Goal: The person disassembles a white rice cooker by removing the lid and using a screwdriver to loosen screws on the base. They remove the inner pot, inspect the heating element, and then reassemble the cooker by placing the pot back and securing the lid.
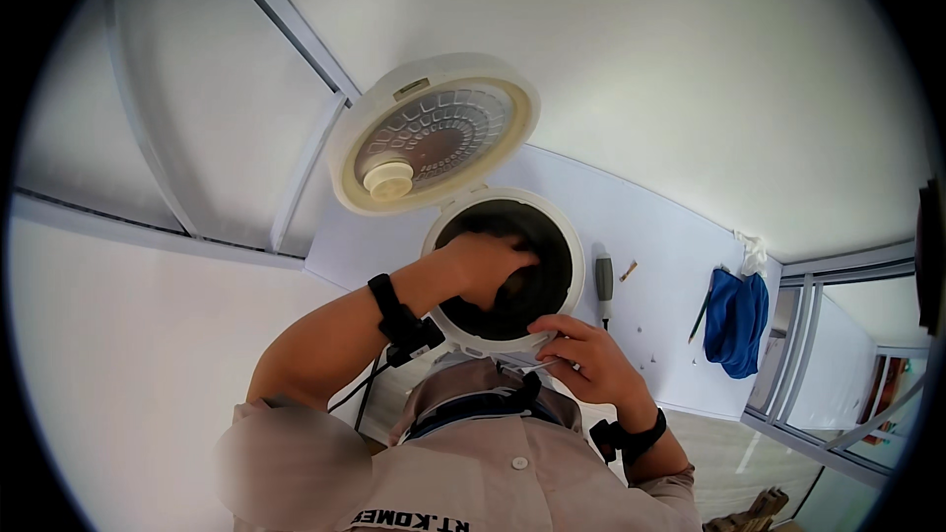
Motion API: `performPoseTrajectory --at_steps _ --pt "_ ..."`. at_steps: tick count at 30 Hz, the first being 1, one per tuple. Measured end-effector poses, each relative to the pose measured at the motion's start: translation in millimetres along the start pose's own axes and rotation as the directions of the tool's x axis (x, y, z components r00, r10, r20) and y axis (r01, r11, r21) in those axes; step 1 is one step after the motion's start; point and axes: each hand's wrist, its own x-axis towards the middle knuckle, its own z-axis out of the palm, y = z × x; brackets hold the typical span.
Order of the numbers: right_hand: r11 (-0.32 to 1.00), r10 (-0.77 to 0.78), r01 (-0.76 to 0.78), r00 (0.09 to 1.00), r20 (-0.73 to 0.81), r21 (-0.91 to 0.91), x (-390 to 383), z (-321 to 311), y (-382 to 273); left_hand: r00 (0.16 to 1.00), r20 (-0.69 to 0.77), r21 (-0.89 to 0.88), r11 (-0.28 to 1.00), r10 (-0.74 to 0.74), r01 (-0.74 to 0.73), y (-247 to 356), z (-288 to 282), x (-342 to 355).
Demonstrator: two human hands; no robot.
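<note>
A white rice cooker (576,256) stands in front of me, its lid (355,177) tipped up on the far side with a perforated metal inner plate and a round cream-coloured cap. My left hand (485,268) reaches down into the dark inside of the cooker. Its fingertips are lost in shadow, so whether they grip anything is hidden. At the near right of the rim is my right hand (583,355), index finger on the edge. A thin pale rod (541,366), perhaps a tool's shaft, is pinched between its fingers and points left.
On the white table (670,236) right of the cooker lie a screwdriver (604,281) with a grey handle, a small brown piece (629,270) and several tiny screws (641,330). Farther right are a blue cloth (736,323), a pencil (701,315) and a white crumpled cloth (752,254).
</note>
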Motion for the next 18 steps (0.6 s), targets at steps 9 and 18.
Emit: performPoseTrajectory --at_steps 9,18 --pt "0.999 0.032 -0.032 0.999 0.036 0.016 1.8 -4.5 0.2 0.996 -0.087 0.259 0.966 0.003 0.020 12.2 12.0 3.1" --pt "0.998 0.054 -0.054 0.998 -0.011 0.037 2.2 -4.4 -0.2 0.962 -0.261 0.408 0.912 0.082 0.033 6.5 48.3 10.6"
